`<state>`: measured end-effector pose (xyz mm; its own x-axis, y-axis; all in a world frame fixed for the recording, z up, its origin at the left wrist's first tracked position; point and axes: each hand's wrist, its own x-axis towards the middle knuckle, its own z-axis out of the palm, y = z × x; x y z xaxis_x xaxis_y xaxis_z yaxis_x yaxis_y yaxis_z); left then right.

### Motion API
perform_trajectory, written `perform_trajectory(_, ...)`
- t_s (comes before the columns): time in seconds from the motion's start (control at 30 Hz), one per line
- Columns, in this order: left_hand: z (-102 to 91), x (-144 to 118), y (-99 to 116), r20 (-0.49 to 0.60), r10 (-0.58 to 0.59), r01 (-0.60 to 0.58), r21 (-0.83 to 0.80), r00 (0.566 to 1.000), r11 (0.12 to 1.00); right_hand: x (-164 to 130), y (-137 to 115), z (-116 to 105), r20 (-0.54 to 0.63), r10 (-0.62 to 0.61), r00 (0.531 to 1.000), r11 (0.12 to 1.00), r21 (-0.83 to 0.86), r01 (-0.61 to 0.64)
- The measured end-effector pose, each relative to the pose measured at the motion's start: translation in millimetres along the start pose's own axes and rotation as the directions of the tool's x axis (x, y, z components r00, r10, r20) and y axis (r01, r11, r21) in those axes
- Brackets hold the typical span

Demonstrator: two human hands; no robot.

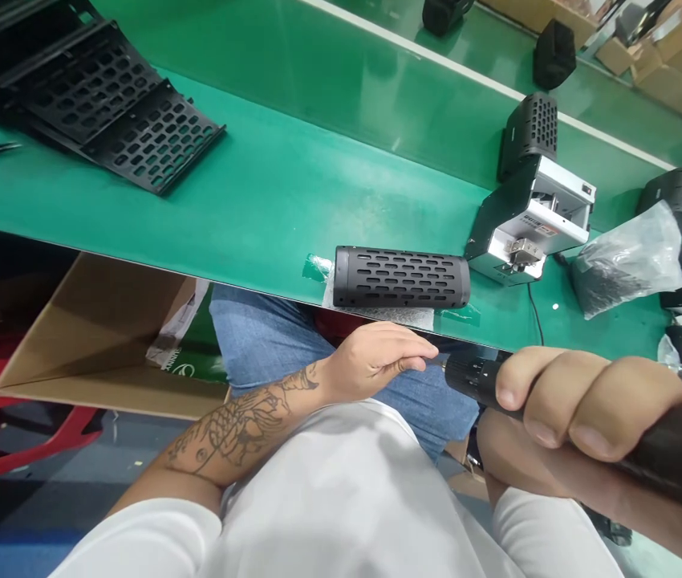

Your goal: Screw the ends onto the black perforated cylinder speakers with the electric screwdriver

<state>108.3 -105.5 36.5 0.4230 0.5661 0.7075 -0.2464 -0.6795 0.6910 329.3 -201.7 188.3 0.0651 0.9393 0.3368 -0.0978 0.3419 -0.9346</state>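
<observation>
the right hand (587, 409) was wrapped around a dark power screwdriver (558, 401), its fingers (563, 393) curled shut over the barrel so that the tool lay nearly level in front of the person's white shirt, with its tip pointing toward the left hand. the left hand (377, 357) was held just below the near edge of the green table (269, 193), over the knee of the blue jeans (257, 337). its fingers were drawn together and the fingertips (416, 361) pinched at the front end of the screwdriver; whether they held a bit or a screw there could not be told, as the spot was too small and partly hidden.

on the table, close to its near edge and just above the left hand, a black tube with slotted holes (401, 277) lay on its side on a pale pad. to its right stood a grey and white machine (527, 225) with a black vented block on top, and beside that a clear plastic bag (630, 261) with dark parts in it. at the far left of the table lay black perforated trays (106, 104). under the table stood an open cardboard box (100, 337), near a red stool (16, 449).
</observation>
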Motion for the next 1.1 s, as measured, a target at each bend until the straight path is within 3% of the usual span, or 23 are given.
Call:
perform_trajectory(0.13,-15.3,-7,1,0.019,0.058,-0.059,0.084,0.998,0.995,6,3,14,0.038,-0.076,0.996,0.995,-0.058,0.078)
perform_trajectory(0.23,-36.4,-18,-4,-0.052,0.131,-0.114,0.255,0.99,0.96,21,18,33,0.06,-0.183,0.981,0.982,-0.046,0.186)
perform_trajectory(0.3,-54.4,-27,-14,-0.118,0.121,-0.063,0.411,0.986,0.909,35,30,49,0.036,-0.229,0.973,0.973,-0.007,0.229)
perform_trajectory(0.37,-72.1,-35,-29,-0.15,0.035,0.046,0.499,0.988,0.865,50,41,64,0.0,-0.197,0.98,0.98,0.037,0.197)
perform_trajectory(0.5,-94.4,-40,-56,-0.066,-0.184,0.195,0.416,0.981,0.888,76,60,81,0.045,-0.256,0.966,0.964,0.092,0.251)
perform_trajectory(0.6,-97.7,-37,-70,0.023,-0.261,0.24,0.323,0.965,0.915,91,77,85,0.099,-0.344,0.934,0.937,0.1,0.334)
perform_trajectory(0.83,-90.9,-27,-91,0.071,-0.27,0.252,0.196,0.96,0.948,113,106,83,0.185,-0.374,0.909,0.927,0.076,0.366)
perform_trajectory(1.1,-98.9,-18,-94,0.076,-0.263,0.247,0.178,0.962,0.953,130,111,87,0.34,-0.296,0.893,0.955,0.094,0.281)
